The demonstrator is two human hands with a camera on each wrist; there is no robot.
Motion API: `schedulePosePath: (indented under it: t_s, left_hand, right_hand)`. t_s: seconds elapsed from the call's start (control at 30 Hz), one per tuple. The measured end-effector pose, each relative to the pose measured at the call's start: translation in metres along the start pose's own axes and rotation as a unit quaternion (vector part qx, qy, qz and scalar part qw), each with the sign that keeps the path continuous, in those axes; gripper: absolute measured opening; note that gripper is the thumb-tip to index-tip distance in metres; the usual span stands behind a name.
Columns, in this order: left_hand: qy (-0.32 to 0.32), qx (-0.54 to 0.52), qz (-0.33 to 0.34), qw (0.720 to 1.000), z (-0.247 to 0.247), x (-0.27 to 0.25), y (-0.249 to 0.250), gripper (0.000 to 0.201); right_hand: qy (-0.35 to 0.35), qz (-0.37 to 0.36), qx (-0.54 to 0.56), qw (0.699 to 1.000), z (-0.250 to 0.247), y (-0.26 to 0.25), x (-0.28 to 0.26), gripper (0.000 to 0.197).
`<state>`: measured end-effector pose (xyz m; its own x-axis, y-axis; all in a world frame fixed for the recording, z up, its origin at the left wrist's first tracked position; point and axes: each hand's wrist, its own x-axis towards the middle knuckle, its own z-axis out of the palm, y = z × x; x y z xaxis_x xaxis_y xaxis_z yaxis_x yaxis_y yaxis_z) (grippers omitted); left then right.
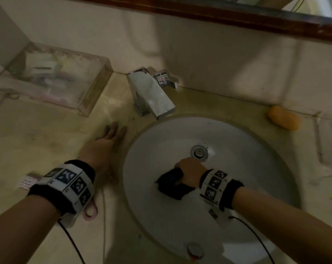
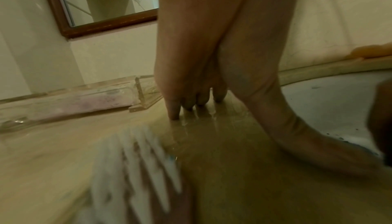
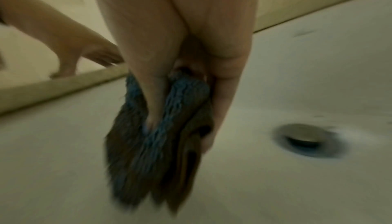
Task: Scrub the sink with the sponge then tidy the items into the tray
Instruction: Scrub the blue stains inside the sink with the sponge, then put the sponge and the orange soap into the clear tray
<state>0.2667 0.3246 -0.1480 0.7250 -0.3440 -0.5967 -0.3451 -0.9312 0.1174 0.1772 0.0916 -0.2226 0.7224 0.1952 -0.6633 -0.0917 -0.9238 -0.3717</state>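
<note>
The right hand [image 1: 190, 173] has its fingers curled round a dark blue, shaggy scrubbing sponge [image 1: 173, 184], thumb dug into the pile as the right wrist view shows, and presses it against the near-left slope of the round white ceramic sink [image 1: 256, 168]. The round metal drain plug [image 1: 199, 152] lies just beyond the knuckles; the chrome square tap [image 1: 151, 94] stands farther off past it, on the beige stone counter [image 1: 47, 134]. The left hand [image 1: 106, 143] holds nothing: its fingers are straight and spread, tips planted on the counter just outside the basin rim, well left of the grip, bracing the body.

To scrub well, I would judge that the sponge wants to stay flat under the palm rather than bunched in the fist, so more of the pile meets the ceramic. Overlapping circles should work outward from the drain toward the rim, since dark specks show near the plug and by the left edge. Keep the braced hand where it is; the counter looks wet there, so lean lightly.

The clear plastic tray [image 1: 96, 88] sits far left of the grip against the wall. A smooth orange oval object [image 1: 283, 120] lies on the counter beyond and right of the grip, and a pink-handled brush [image 1: 28, 181] lies under the left wrist; both seem left for tidying.
</note>
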Motion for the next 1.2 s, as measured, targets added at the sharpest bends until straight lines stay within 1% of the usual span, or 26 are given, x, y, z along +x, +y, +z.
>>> schedulePosePath:
  t_s: [0.07, 0.13, 0.2, 0.27, 0.33, 0.37, 0.4, 0.47, 0.57, 0.6, 0.67, 0.83, 0.9, 0.93, 1.0, 1.03, 1.07, 1.1, 1.13, 1.2]
  left_hand:
    - [0.005, 0.001, 0.006, 1.000, 0.001, 0.001, -0.003, 0.155]
    - [0.009, -0.009, 0.013, 1.000, 0.002, 0.002, -0.006, 0.156]
    - [0.008, -0.014, 0.019, 1.000, 0.003, 0.003, -0.007, 0.156]
    - [0.005, -0.013, 0.022, 1.000, 0.004, 0.003, -0.006, 0.155]
    - [0.007, -0.012, 0.023, 1.000, 0.004, 0.003, -0.005, 0.152]
    - [0.009, -0.012, 0.025, 1.000, 0.005, 0.003, -0.005, 0.150]
    - [0.011, -0.015, 0.026, 0.999, 0.005, 0.002, -0.005, 0.147]
    - [0.010, -0.012, 0.028, 0.999, 0.005, 0.001, -0.004, 0.145]
    - [0.005, -0.008, 0.023, 1.000, 0.003, -0.001, -0.002, 0.141]
    - [0.004, -0.004, 0.021, 1.000, 0.003, -0.002, -0.001, 0.139]
    - [0.003, 0.002, 0.021, 1.000, 0.003, -0.001, -0.001, 0.136]
    - [-0.009, 0.016, 0.015, 1.000, 0.001, -0.002, -0.001, 0.133]
    - [-0.013, 0.030, 0.013, 0.999, -0.005, -0.007, 0.005, 0.128]
    - [-0.011, 0.044, 0.018, 0.999, -0.007, -0.011, 0.011, 0.118]
    - [0.019, 0.041, 0.060, 0.997, -0.010, -0.020, 0.027, 0.084]
    - [0.038, 0.004, 0.091, 0.995, -0.012, -0.024, 0.036, 0.070]
    - [0.047, -0.060, 0.119, 0.990, -0.015, -0.028, 0.046, 0.060]
    - [0.040, -0.142, 0.142, 0.979, -0.019, -0.032, 0.058, 0.054]
    - [0.018, -0.223, 0.159, 0.961, -0.025, -0.036, 0.070, 0.051]
    - [-0.061, -0.366, 0.158, 0.915, -0.036, -0.044, 0.094, 0.049]
  right_hand:
    - [0.039, -0.020, 0.053, 0.998, -0.002, -0.025, 0.010, 0.030]
    - [0.082, -0.014, 0.091, 0.992, -0.006, -0.049, 0.024, 0.030]
    - [0.127, 0.026, 0.144, 0.981, -0.013, -0.065, 0.041, 0.027]
    - [0.175, 0.108, 0.219, 0.954, -0.020, -0.073, 0.058, 0.016]
    - [0.219, 0.206, 0.278, 0.912, -0.027, -0.069, 0.065, 0.032]
    - [0.228, 0.231, 0.308, 0.895, -0.031, -0.062, 0.065, 0.034]
    - [0.230, 0.236, 0.327, 0.886, -0.036, -0.054, 0.065, 0.037]
    - [0.222, 0.246, 0.339, 0.880, -0.046, -0.037, 0.057, 0.040]
    - [0.251, 0.263, 0.368, 0.856, -0.060, -0.016, 0.041, 0.029]
    - [0.257, 0.268, 0.376, 0.849, -0.062, -0.013, 0.035, 0.033]
    - [0.256, 0.271, 0.373, 0.850, -0.064, -0.009, 0.018, 0.040]
    - [0.247, 0.257, 0.355, 0.864, -0.061, -0.007, -0.034, 0.040]
    - [0.253, 0.231, 0.338, 0.876, -0.058, -0.007, -0.056, 0.033]
    - [0.264, 0.212, 0.335, 0.879, -0.056, -0.008, -0.068, 0.027]
    - [0.275, 0.180, 0.339, 0.882, -0.053, -0.011, -0.091, 0.016]
    - [0.286, 0.160, 0.335, 0.883, -0.052, -0.012, -0.102, 0.019]
    - [0.305, 0.138, 0.326, 0.884, -0.050, -0.015, -0.111, 0.024]
    - [0.333, 0.116, 0.307, 0.884, -0.049, -0.018, -0.121, 0.027]
    - [0.367, 0.088, 0.290, 0.879, -0.048, -0.023, -0.130, 0.028]
    - [0.439, 0.008, 0.280, 0.854, -0.044, -0.033, -0.147, 0.024]
